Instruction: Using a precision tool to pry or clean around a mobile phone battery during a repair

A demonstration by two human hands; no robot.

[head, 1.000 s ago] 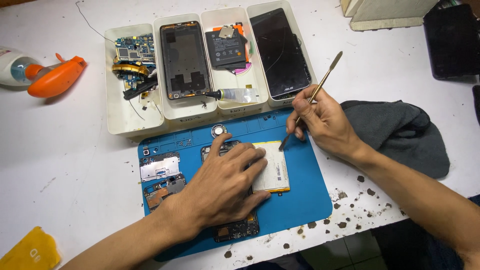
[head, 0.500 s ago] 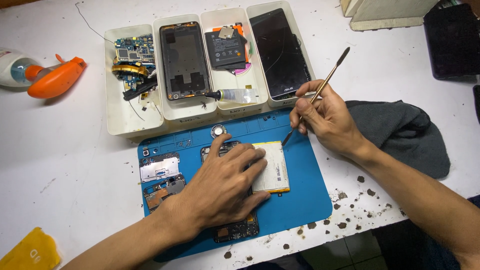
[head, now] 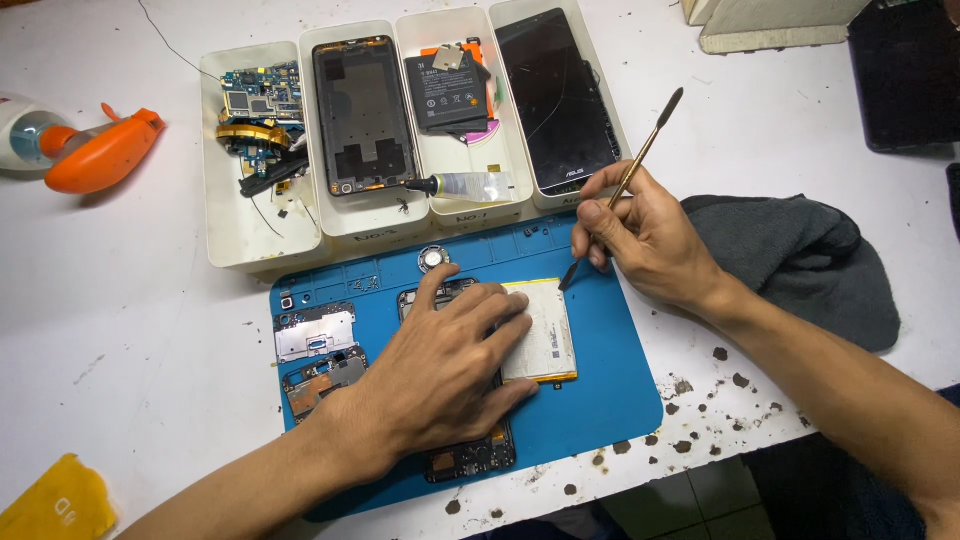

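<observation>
My left hand (head: 440, 375) lies flat on an opened phone (head: 470, 455) on the blue work mat (head: 600, 400), its fingers pressing on the phone's flat silver battery (head: 545, 335). My right hand (head: 645, 240) holds a thin metal spudger (head: 630, 180) like a pen. The tool's lower tip points at the battery's upper right corner. Two small circuit parts (head: 315, 355) lie on the mat to the left of my left hand, and a round metal piece (head: 432, 259) sits near the mat's top edge.
Several white trays (head: 375, 230) behind the mat hold a circuit board (head: 255, 100), a phone frame (head: 362, 115), a black battery (head: 447, 90) and a dark screen (head: 558, 100). A grey cloth (head: 800, 260) lies to the right. An orange-tipped bottle (head: 85, 150) is at far left, a yellow object (head: 55, 505) at bottom left.
My right hand has tilted the spudger slightly and shifted a little; its tip stays by the battery's corner. My left hand has stayed pressed on the phone.
</observation>
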